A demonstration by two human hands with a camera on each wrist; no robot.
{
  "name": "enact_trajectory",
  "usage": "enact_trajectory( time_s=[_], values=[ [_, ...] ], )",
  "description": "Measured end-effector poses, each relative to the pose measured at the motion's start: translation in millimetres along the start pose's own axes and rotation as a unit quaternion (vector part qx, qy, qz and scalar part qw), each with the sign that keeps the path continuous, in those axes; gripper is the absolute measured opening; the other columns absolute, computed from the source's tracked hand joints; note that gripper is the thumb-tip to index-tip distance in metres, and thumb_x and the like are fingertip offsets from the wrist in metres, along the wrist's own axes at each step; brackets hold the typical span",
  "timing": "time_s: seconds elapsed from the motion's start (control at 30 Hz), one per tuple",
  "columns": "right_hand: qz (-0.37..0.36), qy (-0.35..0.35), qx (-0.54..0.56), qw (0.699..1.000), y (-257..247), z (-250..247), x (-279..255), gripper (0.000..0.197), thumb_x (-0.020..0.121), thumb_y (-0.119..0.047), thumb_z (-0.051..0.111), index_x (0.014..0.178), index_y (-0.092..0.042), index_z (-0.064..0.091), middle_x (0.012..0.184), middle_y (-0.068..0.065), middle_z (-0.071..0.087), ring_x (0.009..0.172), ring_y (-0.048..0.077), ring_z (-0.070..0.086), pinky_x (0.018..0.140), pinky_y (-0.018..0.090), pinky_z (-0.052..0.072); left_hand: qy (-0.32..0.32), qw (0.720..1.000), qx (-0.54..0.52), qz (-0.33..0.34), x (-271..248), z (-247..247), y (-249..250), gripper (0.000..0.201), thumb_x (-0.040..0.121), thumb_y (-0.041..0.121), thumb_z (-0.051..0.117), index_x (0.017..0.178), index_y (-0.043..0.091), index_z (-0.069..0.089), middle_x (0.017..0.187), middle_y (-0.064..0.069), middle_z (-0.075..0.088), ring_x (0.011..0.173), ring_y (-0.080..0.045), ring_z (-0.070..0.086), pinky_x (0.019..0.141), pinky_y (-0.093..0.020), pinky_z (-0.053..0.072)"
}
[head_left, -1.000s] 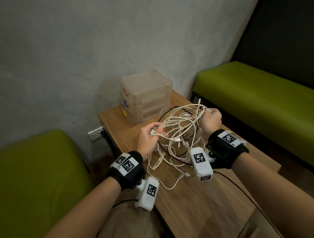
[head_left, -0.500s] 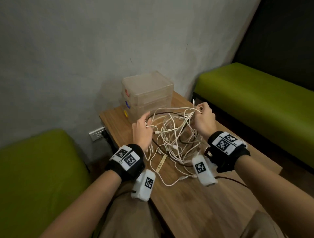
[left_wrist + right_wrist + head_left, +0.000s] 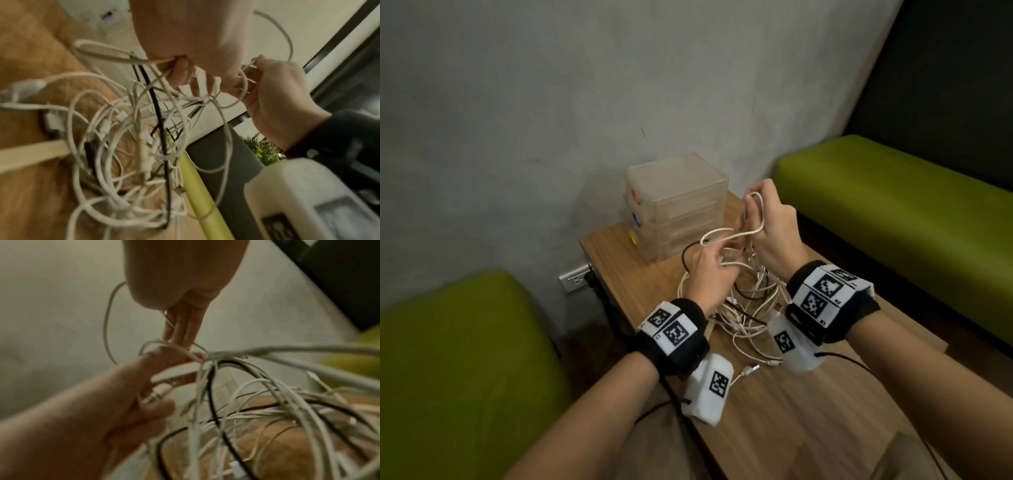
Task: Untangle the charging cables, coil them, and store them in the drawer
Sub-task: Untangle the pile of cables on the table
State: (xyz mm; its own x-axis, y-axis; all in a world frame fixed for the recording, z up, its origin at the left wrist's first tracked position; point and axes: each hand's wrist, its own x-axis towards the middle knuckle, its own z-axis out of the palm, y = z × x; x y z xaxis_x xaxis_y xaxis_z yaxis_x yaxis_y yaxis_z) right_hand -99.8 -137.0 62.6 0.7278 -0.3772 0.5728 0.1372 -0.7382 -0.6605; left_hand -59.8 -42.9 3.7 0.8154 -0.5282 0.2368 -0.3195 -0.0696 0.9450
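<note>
The left hand (image 3: 707, 274) pinched white strands low in the tangle (image 3: 743, 305), which hung below both grips onto the table (image 3: 808, 411), while the right hand (image 3: 774, 236) (higher, nearer the drawers (image 3: 678, 205)) gripped a loop (image 3: 753, 216) lifted upward.

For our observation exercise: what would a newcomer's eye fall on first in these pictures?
First, the tangle of white and black cables on the wooden table, lifted between both hands. The right hand pulls a white loop upward while the left hand grips strands lower down. Behind them stands a clear drawer unit against the wall.
</note>
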Motion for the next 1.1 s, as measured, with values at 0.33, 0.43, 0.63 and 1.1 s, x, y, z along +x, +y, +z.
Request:
enact_trajectory(
  time_s=[0.33,0.43,0.63,1.1],
  values=[
    [0.019,-0.017,-0.021,0.999,17.4,16.5,-11.8,0.014,0.086,-0.006,0.060,0.094,-0.011,0.070,0.088,-0.003,0.062,0.072,0.001,0.053,0.070,0.008,0.039,0.044,0.999,-0.016,0.002,12.1,-9.8,8.1,0.017,0.083,0.002,0.060,0.098,0.005,0.067,0.100,-0.003,0.064,0.092,-0.010,0.056,0.083,-0.015,0.044],
    [0.038,0.025,-0.023,0.999,19.4,21.9,-14.1,0.007,0.086,-0.009,0.060,0.090,-0.011,0.065,0.089,-0.001,0.057,0.071,0.000,0.051,0.067,0.011,0.040,0.103,0.994,-0.043,0.014,14.5,-13.8,8.8,0.016,0.086,0.012,0.061,0.098,0.006,0.069,0.097,-0.010,0.068,0.087,-0.014,0.061,0.079,-0.026,0.049],
    [0.067,-0.121,0.055,0.989,20.7,14.5,-29.6,0.023,0.085,-0.004,0.061,0.106,-0.010,0.053,0.091,0.002,0.067,0.079,0.011,0.064,0.069,0.012,0.049,0.083,0.989,-0.123,-0.017,25.9,-25.6,-1.3,0.020,0.088,0.005,0.056,0.072,0.016,0.062,0.069,0.004,0.063,0.062,0.002,0.059,0.064,-0.016,0.048],
    [-0.068,0.048,0.118,0.990,-42.5,-10.2,23.3,0.014,0.094,-0.005,0.041,0.094,-0.019,0.045,0.065,0.000,0.061,0.044,0.010,0.051,0.045,0.021,0.043,-0.123,0.976,0.178,0.036,-3.3,-4.3,-12.4,0.016,0.091,0.020,0.054,0.087,0.014,0.068,0.082,0.002,0.064,0.069,-0.011,0.055,0.069,-0.024,0.044]
  ],
)
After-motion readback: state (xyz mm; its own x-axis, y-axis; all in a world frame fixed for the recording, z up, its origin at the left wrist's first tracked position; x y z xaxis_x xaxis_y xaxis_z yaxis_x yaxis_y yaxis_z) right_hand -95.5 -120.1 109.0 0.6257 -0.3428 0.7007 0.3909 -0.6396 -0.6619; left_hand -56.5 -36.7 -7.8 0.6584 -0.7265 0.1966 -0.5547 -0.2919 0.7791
